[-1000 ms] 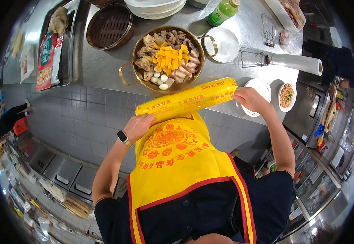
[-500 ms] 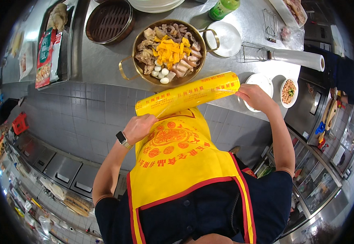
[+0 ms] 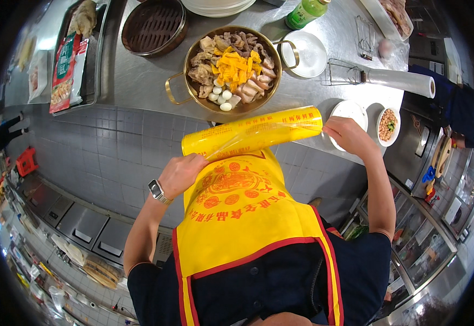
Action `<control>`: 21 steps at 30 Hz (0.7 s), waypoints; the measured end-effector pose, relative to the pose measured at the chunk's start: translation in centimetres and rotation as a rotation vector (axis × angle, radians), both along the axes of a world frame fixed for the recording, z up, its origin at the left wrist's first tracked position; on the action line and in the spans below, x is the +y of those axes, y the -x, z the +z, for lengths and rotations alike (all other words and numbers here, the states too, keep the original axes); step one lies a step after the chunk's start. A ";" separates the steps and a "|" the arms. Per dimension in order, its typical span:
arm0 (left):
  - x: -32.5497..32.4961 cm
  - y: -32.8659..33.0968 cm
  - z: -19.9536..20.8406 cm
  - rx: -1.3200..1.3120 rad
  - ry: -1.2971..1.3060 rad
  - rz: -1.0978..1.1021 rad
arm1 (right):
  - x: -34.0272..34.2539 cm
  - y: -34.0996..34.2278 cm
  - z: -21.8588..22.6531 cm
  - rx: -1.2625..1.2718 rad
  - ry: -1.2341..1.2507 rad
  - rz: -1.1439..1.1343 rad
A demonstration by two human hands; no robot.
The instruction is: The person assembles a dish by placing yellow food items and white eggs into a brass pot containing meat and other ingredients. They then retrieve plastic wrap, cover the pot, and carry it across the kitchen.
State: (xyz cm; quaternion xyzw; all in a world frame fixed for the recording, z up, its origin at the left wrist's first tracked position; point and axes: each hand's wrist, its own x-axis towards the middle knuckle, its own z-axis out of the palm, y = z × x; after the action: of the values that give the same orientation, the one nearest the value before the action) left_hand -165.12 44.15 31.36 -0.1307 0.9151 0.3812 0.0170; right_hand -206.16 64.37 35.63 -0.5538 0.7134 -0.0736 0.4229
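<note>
A thick yellow roll of cling film, printed in red, lies slantwise across the front of my yellow apron, just off the counter's near edge. My left hand, with a watch on its wrist, is closed at the roll's lower left edge, pinching the clear film. Closed fingers of my right hand grip the film at the roll's right end. A loose, creased layer of film slants across the roll between the hands. Beyond it stands a two-handled brass pan holding cut meats, small white eggs and yellow strips.
On the steel counter are a dark slatted steamer, stacked white plates, a green bottle, a white plate, a bowl of beans and another clear roll. A tray holds a red packet.
The roll has turned, so different print faces up, and more loose film shows across it. My left hand has tilted slightly. The counter and pan have shifted a little right in view.
</note>
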 end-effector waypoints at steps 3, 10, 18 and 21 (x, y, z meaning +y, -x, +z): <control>-0.5 -0.1 0.7 0.022 0.005 0.029 | 0.1 0.1 0.5 0.057 0.010 0.007; -1.3 0.2 2.1 0.037 -0.068 0.050 | 0.1 0.3 1.7 0.044 -0.007 -0.019; -1.3 0.5 3.2 0.049 -0.021 0.058 | -0.2 0.5 2.7 0.084 -0.051 0.048; -1.6 0.4 3.8 0.034 -0.021 0.052 | -0.4 0.5 3.3 0.076 -0.019 0.032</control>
State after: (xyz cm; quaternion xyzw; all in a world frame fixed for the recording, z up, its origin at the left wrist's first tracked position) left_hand -165.55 42.54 35.12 -0.1480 0.9074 0.3934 -0.0072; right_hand -206.71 63.95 38.95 -0.5635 0.7207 -0.0387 0.4020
